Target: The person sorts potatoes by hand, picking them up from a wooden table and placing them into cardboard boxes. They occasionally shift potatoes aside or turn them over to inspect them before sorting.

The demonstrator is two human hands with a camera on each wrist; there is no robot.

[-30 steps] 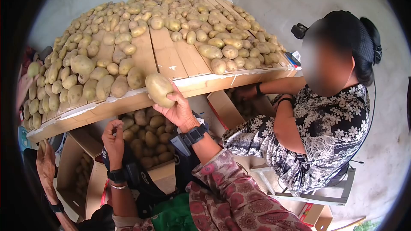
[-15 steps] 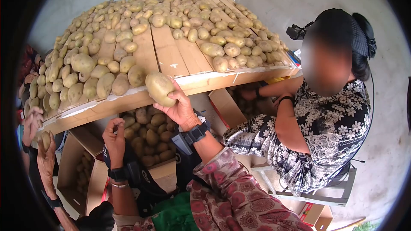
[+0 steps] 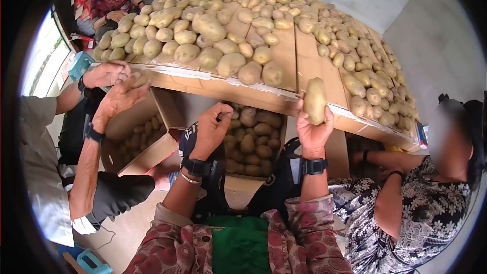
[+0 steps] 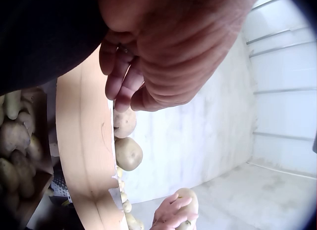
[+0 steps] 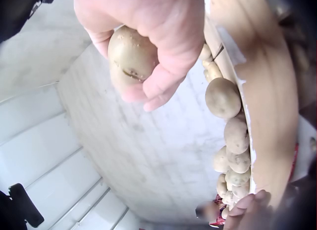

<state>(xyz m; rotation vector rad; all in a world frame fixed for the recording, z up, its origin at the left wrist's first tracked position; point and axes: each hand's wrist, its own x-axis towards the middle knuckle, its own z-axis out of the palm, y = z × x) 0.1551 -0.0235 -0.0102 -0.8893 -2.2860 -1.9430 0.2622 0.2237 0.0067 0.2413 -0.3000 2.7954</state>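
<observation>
**Potato (image 3: 316, 102) turned upright in the right hand (image 3: 312, 136)**

**Change.** Half a second earlier the potato leaned and presented a rounder outline; at this moment its long axis stood near vertical in the head view. That view had also swung left, so part of the shift across it was camera motion. The left neighbour (image 3: 43, 147) had brought both hands together by the table's front edge (image 3: 253, 94). For the work in hand, the turn exposed more of the potato's length; the step was judged to be turning in the hand, with setting down not yet done.

**Grip.** The right hand's thumb and fingers curled round the potato's lower part from opposite sides. The left hand (image 3: 212, 131) hung loosely curled, with nothing seen in it; thumb contact with the fingers could not be told.

**Location.** The potato was held up at the front edge. The right wrist view showed it apart from the table potatoes (image 3: 209, 27).

**Clearances.** Uncovered boards (image 3: 304, 50) lay beyond the potato, between two groups of table potatoes. The front edge passed close to the right hand and was judged the nearest hazard to the knuckles. The boxed potatoes (image 3: 247, 144) sat lower, between the forearms. The right neighbour (image 3: 421, 213) reached below the table, limiting sideways room there.
</observation>
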